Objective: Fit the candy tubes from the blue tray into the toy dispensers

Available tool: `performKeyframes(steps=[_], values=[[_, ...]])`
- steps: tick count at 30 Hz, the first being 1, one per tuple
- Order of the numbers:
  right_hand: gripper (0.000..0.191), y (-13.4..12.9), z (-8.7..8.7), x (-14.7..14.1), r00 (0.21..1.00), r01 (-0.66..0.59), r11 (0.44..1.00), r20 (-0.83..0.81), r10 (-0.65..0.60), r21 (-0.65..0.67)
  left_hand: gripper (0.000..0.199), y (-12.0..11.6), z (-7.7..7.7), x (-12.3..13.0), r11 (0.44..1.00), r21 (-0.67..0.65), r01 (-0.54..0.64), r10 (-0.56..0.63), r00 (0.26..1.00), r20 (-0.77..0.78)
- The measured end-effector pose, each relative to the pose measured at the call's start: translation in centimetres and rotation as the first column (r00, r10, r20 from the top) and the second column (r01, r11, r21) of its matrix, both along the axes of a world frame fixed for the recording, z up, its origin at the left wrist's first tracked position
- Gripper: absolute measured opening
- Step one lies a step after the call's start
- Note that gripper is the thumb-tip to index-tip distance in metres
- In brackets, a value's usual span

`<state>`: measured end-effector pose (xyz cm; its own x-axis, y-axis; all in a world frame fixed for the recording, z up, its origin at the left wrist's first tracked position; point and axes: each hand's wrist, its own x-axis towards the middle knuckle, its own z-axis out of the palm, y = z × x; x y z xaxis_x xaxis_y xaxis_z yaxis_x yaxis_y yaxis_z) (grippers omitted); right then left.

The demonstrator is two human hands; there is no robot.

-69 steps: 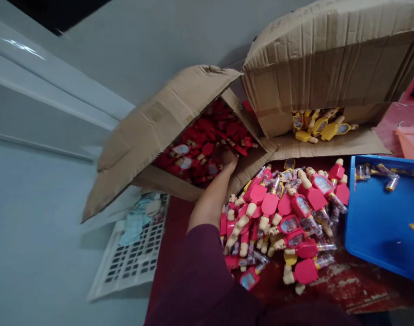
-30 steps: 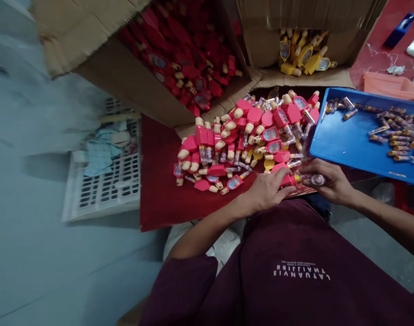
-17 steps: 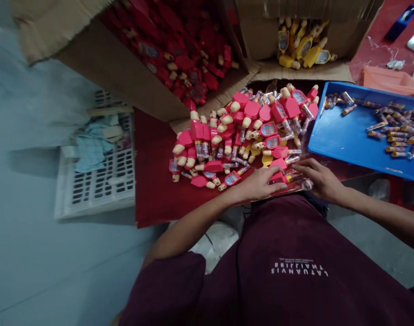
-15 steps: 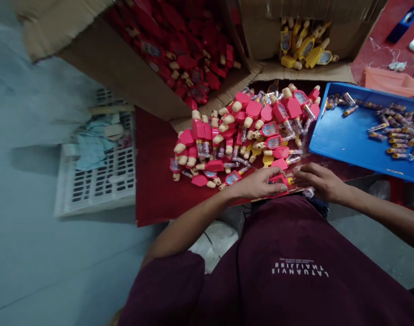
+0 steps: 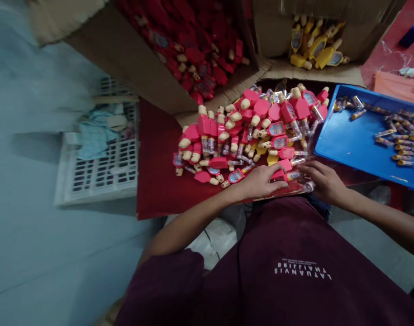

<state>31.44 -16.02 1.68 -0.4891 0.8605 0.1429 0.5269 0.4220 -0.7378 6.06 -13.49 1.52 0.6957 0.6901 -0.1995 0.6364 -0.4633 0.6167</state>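
Note:
My left hand [image 5: 261, 183] is closed, thumb and fingers round a red plastic toy [image 5: 278, 175] at the table's front edge. From the toy's right end sticks a small clear tube with printed wrapping [image 5: 293, 175]. Close to that end is my right hand [image 5: 324, 181], fingers curled, with another clear tube [image 5: 308, 186] showing under them; its grip is partly hidden. Behind both hands lies a heap of red toys [image 5: 261, 108] with cream-coloured knobs, many fitted with clear tubes, a few yellow ones among them.
A blue tray [image 5: 349, 151] on the right holds loose tubes [image 5: 405, 147]. Behind the heap stand a cardboard box [image 5: 152, 77] of red toys and another with yellow toys [image 5: 317, 45]. A white plastic crate [image 5: 98, 181] with cloth is left of the red table [image 5: 159, 194].
The red toy's right end, yellow before, now shows a clear wrapped tube. Both hands stay close together at the table edge. The view has shifted slightly.

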Motion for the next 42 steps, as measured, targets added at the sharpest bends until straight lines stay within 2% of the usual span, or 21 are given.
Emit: performKeyframes(steps=[1, 3, 5, 8, 10, 12, 14, 17, 18, 19, 21, 23, 25, 28, 29, 32, 34, 36, 38, 40, 42], values=[[0.03, 0.1, -0.1, 0.0, 0.999, -0.046, 0.997, -0.003, 0.046, 0.061, 0.045, 0.0, 0.1, -0.2, 1.0, 0.002, -0.005, 0.005, 1.0, 0.012], [0.026, 0.4, -0.1, -0.2, 0.996, -0.09, 0.995, -0.01, 0.09, 0.039, 0.042, -0.3, 0.4, -0.5, 0.996, 0.083, 0.017, -0.015, 1.0, -0.024], [0.021, 0.6, -0.1, -0.9, 0.998, -0.058, 0.992, -0.005, 0.058, -0.111, 0.041, -0.8, 0.5, -0.5, 0.981, 0.186, 0.052, -0.034, 0.995, -0.098], [0.027, 1.2, 0.0, -2.2, 1.0, -0.001, 0.944, 0.026, 0.01, -0.331, 0.038, -1.1, 0.3, -0.8, 0.959, 0.26, 0.108, -0.068, 0.985, -0.16], [0.035, 2.0, -0.1, -2.8, 0.999, 0.051, 0.941, 0.026, -0.045, -0.334, 0.039, 0.0, 0.2, -1.7, 0.951, 0.294, 0.096, -0.051, 0.987, -0.155], [0.043, 3.1, -0.3, -2.8, 0.985, 0.166, 0.956, 0.003, -0.171, -0.24, 0.043, 2.3, 0.2, -3.6, 0.942, 0.334, -0.033, 0.075, 0.991, -0.113], [0.049, 4.3, -0.8, -2.3, 0.936, 0.34, 0.926, -0.039, -0.351, -0.161, 0.047, 5.6, 0.1, -6.2, 0.884, 0.366, -0.291, 0.329, 0.943, -0.043], [0.05, 5.9, -2.0, -1.0, 0.835, 0.504, 0.812, -0.077, -0.545, -0.294, 0.046, 11.3, -0.5, -10.1, 0.654, 0.382, -0.653, 0.71, 0.704, -0.012], [0.052, 6.2, -2.6, -0.6, 0.813, 0.513, 0.773, -0.076, -0.577, -0.372, 0.046, 12.9, -0.8, -11.1, 0.596, 0.378, -0.708, 0.776, 0.629, -0.045], [0.053, 6.4, -3.1, -0.3, 0.803, 0.505, 0.739, -0.072, -0.592, -0.445, 0.046, 14.3, -1.3, -11.8, 0.568, 0.376, -0.732, 0.811, 0.577, -0.1], [0.051, 6.3, -4.1, 0.0, 0.805, 0.469, 0.699, -0.065, -0.59, -0.539, 0.045, 16.5, -2.2, -12.6, 0.589, 0.366, -0.72, 0.807, 0.548, -0.22], [0.044, 5.9, -4.8, 0.0, 0.806, 0.455, 0.692, -0.07, -0.587, -0.56, 0.045, 18.1, -2.9, -12.9, 0.634, 0.369, -0.68, 0.773, 0.566, -0.286], [0.036, 5.5, -5.3, 0.2, 0.788, 0.465, 0.689, -0.095, -0.608, -0.555, 0.049, 20.1, -3.2, -13.4, 0.649, 0.401, -0.647, 0.76, 0.582, -0.289], [0.029, 5.3, -5.9, 0.7, 0.74, 0.482, 0.677, -0.156, -0.655, -0.556, 0.047, 25.1, -3.3, -15.0, 0.635, 0.493, -0.595, 0.762, 0.587, -0.274], [0.031, 5.4, -6.1, 0.9, 0.731, 0.479, 0.679, -0.175, -0.66, -0.557, 0.048, 27.2, -3.4, -15.6, 0.653, 0.516, -0.555, 0.744, 0.6, -0.296], [0.032, 6.0, -6.2, 1.4, 0.714, 0.523, 0.681, -0.173, -0.679, -0.513, 0.066, 33.0, -4.4, -17.1, 0.787, 0.479, -0.389, 0.598, 0.668, -0.442], [0.03, 6.4, -6.0, 1.5, 0.701, 0.59, 0.675, -0.134, -0.7, -0.443, 0.066, 35.7, -5.4, -17.6, 0.857, 0.412, -0.31, 0.5, 0.695, -0.517], [0.029, 6.7, -5.8, 1.6, 0.693, 0.63, 0.672, -0.109, -0.713, -0.39, 0.056, 37.1, -6.4, -17.9, 0.879, 0.374, -0.294, 0.465, 0.701, -0.541], [0.03, 7.0, -5.8, 1.6, 0.684, 0.62, 0.657, -0.115, -0.721, -0.429, 0.048, 37.7, -7.2, -18.1, 0.886, 0.357, -0.295, 0.455, 0.702, -0.548], [0.033, 7.5, -5.9, 1.5, 0.641, 0.597, 0.603, -0.136, -0.755, -0.529, 0.044, 37.7, -7.6, -18.4, 0.881, 0.355, -0.312, 0.465, 0.703, -0.538], [0.048, 8.1, -5.8, 1.2, 0.573, 0.585, 0.547, -0.172, -0.801, -0.598, 0.043, 37.4, -7.4, -18.5, 0.863, 0.367, -0.349, 0.5, 0.699, -0.511]])
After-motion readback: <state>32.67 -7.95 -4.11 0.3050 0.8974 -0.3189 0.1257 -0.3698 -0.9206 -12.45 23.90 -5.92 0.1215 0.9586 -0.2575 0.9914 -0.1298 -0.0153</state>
